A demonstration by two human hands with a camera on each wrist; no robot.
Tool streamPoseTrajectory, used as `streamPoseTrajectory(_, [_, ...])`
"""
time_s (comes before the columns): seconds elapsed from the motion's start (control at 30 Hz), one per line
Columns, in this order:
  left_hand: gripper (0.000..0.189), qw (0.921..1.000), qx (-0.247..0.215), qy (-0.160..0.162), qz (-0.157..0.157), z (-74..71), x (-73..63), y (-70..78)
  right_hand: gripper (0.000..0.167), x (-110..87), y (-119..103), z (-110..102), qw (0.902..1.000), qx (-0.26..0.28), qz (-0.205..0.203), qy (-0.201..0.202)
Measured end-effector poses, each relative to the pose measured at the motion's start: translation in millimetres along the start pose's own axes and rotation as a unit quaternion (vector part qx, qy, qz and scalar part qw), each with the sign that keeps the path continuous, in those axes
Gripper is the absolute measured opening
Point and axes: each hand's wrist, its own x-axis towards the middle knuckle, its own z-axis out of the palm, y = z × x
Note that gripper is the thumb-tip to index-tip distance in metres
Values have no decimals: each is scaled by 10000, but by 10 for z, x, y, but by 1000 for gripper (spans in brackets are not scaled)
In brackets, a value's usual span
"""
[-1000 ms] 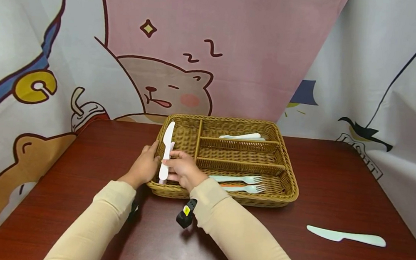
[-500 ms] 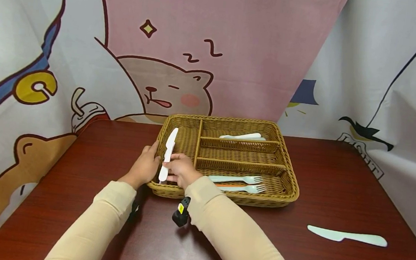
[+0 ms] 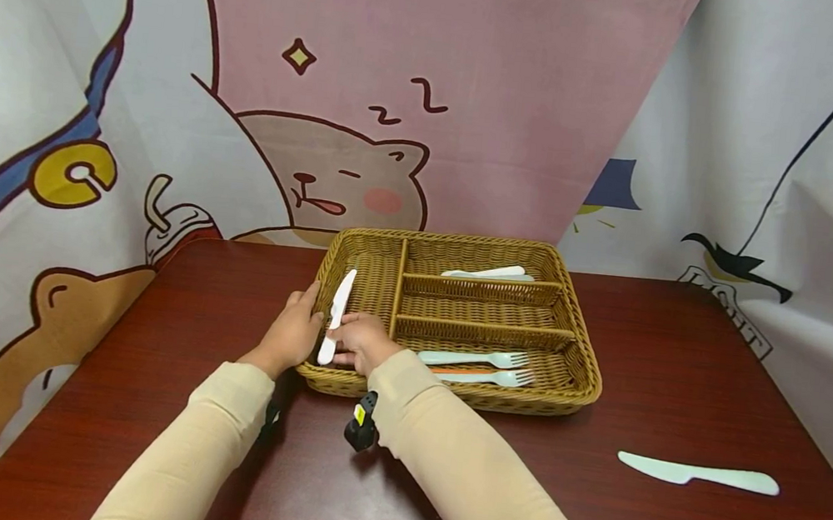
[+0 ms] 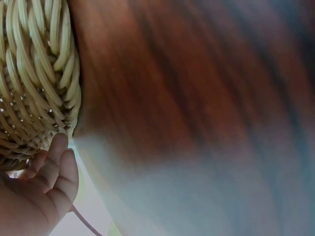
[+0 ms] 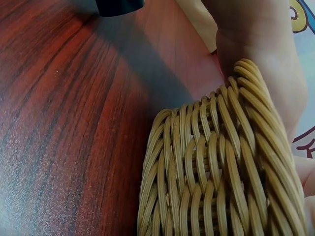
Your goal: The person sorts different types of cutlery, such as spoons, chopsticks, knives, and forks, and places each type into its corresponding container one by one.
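In the head view, my right hand (image 3: pixel 362 342) pinches a white knife (image 3: pixel 341 296) by its handle, inside the left compartment of the wicker basket (image 3: pixel 449 395). The blade points away from me, and the handle end is close to the basket's front rim. My left hand (image 3: pixel 292 332) holds the basket's left wall near the front corner, thumb toward the inside. In the left wrist view its fingers (image 4: pixel 64 177) lie against the outer weave (image 4: pixel 42 73). The right wrist view shows mostly the basket corner (image 5: pixel 206 167); the knife is out of that view.
Two pale green forks (image 3: pixel 478 359) lie in the front right compartment, with something orange between them. White cutlery (image 3: pixel 486 273) sits in the back compartment. A pale green knife (image 3: pixel 697 474) lies on the dark wooden table (image 3: pixel 537 489) at right. A printed cloth hangs behind.
My right hand has lowered the knife into the left compartment, its tip moving toward me and slightly right. A pale piece seen beneath it earlier is now covered. The left hand stays put.
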Motion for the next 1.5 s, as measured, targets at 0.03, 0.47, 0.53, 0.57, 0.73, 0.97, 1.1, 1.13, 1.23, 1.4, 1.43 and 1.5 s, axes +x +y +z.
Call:
streamPoseTrajectory(0.03, [59, 10000, 2, 6, 20, 6, 2, -1, 32, 5, 4, -2, 10000, -34, 1, -9])
streamPoseTrajectory(0.47, [59, 9998, 36, 155, 143, 26, 0, 11, 39, -14, 20, -14, 9999, 40, -10, 111])
streamPoseTrajectory(0.53, [59, 9997, 45, 153, 159, 33, 0, 10, 39, -23, 23, -17, 9998, 51, -56, 159])
streamPoseTrajectory(0.57, [58, 9997, 48, 152, 169, 35, 0, 11, 38, -30, 25, -19, 9998, 70, -84, 174])
streamPoseTrajectory(0.73, [58, 9997, 49, 129, 183, 44, 5, 13, 39, -76, 13, -44, 9992, 248, -285, 114])
streamPoseTrajectory(0.97, [59, 9998, 38, 87, 164, 38, 11, 11, 39, -151, -58, -105, 9971, 381, -636, -164])
streamPoseTrajectory(1.1, [59, 9999, 46, 77, 142, 31, 8, -4, 38, -214, -130, -144, 9965, 262, -745, -260])
streamPoseTrajectory(1.13, [59, 9998, 54, 90, 154, 29, 6, -8, 37, -238, -152, -156, 9963, 231, -775, -291])
streamPoseTrajectory(1.23, [59, 9998, 57, 132, 164, 21, 2, -18, 35, -319, -231, -200, 9952, 106, -897, -383])
streamPoseTrajectory(1.4, [58, 9998, 52, 101, 154, 11, -14, -14, 35, -438, -352, -313, 9923, -124, -1138, -471])
streamPoseTrajectory(1.43, [58, 9998, 44, 87, 151, 10, -16, -13, 36, -460, -372, -340, 9917, -198, -1183, -472])
streamPoseTrajectory(1.5, [58, 9999, 42, 78, 136, 8, -17, -17, 36, -509, -415, -397, 9902, -372, -1268, -461])
